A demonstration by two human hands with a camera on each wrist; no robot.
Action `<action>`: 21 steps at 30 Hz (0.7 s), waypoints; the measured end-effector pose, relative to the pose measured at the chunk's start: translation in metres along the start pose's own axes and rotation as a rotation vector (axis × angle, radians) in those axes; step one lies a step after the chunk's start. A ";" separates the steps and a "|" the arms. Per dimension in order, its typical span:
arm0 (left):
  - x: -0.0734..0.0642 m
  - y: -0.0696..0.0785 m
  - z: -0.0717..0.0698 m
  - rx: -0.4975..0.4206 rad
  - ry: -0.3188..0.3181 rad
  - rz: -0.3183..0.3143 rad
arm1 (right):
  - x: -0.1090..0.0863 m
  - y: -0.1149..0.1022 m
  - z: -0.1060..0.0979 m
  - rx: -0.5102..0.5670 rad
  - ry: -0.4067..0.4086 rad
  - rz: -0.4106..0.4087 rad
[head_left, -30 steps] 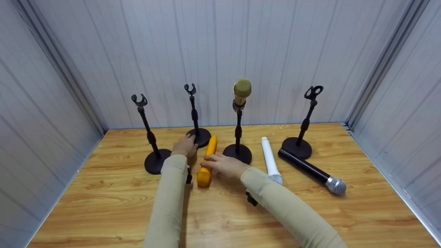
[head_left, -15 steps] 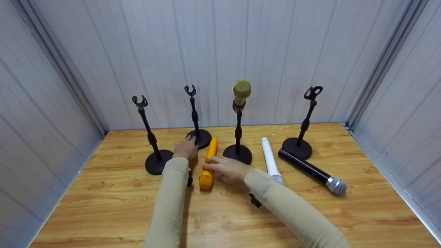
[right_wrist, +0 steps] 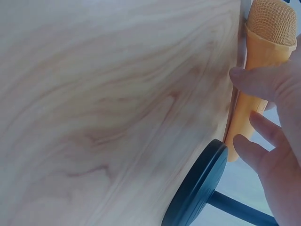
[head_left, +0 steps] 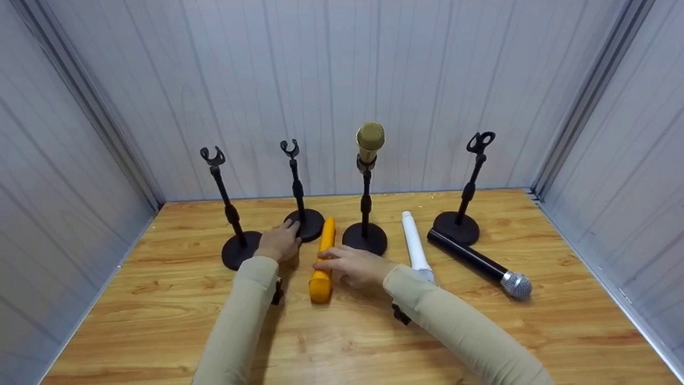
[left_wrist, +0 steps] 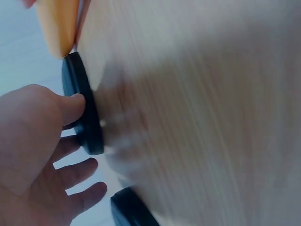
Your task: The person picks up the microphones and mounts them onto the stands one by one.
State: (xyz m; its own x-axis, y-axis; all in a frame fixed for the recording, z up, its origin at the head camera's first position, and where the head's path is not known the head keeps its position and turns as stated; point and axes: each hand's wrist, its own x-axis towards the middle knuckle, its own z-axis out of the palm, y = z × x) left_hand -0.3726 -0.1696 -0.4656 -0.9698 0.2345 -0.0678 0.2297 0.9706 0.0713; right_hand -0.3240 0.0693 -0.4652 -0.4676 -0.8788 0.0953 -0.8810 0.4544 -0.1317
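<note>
In the head view my left hand (head_left: 278,243) pinches the near edge of a black microphone stand's (head_left: 311,229) round base. The left wrist view shows the thumb on top of that base (left_wrist: 83,113), with the fingers at its far side. The stand is upright, its clip holding nothing. My right hand (head_left: 360,266) holds an orange microphone (head_left: 320,289) that lies on the table, head toward me. In the right wrist view the thumb is on one side of the orange microphone (right_wrist: 268,52) and the fingers on the other.
A stand with a vacant clip (head_left: 231,214) is at left, another (head_left: 468,192) at right. Between them a gold microphone (head_left: 370,137) sits in its stand. A white microphone (head_left: 414,240) and a black one with a silver head (head_left: 470,256) lie right of my right hand.
My left hand has drawn the stand a little toward me. The orange microphone has slid slightly nearer along with my right hand. The head view has shifted slightly.
</note>
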 end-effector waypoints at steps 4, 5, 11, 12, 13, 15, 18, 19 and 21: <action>-0.008 0.007 -0.002 0.072 -0.033 0.001 | -0.005 -0.001 -0.001 -0.002 -0.002 -0.021; -0.010 0.009 -0.002 0.096 -0.035 0.001 | -0.007 -0.001 -0.001 -0.004 -0.003 -0.028; -0.024 0.023 0.001 0.221 -0.046 -0.008 | -0.012 -0.004 0.000 -0.073 0.006 -0.115; -0.027 0.025 0.002 0.240 -0.054 -0.008 | -0.013 -0.005 0.000 -0.085 0.005 -0.131; -0.030 0.026 0.003 0.255 -0.062 -0.007 | -0.014 -0.006 0.000 -0.092 0.002 -0.147; -0.037 0.029 0.004 0.273 -0.068 0.000 | -0.018 -0.009 0.000 -0.105 0.003 -0.173; -0.049 0.034 0.005 0.311 -0.071 0.015 | -0.025 -0.012 0.002 -0.114 0.025 -0.212; -0.053 0.036 0.005 0.319 -0.070 0.018 | -0.027 -0.013 0.002 -0.114 0.034 -0.225; -0.060 0.040 0.004 0.347 -0.071 0.023 | -0.032 -0.014 0.003 -0.105 0.049 -0.249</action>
State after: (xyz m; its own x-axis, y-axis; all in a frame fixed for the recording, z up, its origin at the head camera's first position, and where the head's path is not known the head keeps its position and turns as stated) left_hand -0.3046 -0.1450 -0.4625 -0.9586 0.2480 -0.1399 0.2778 0.9227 -0.2674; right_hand -0.2968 0.0906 -0.4695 -0.2367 -0.9584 0.1595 -0.9706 0.2406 0.0048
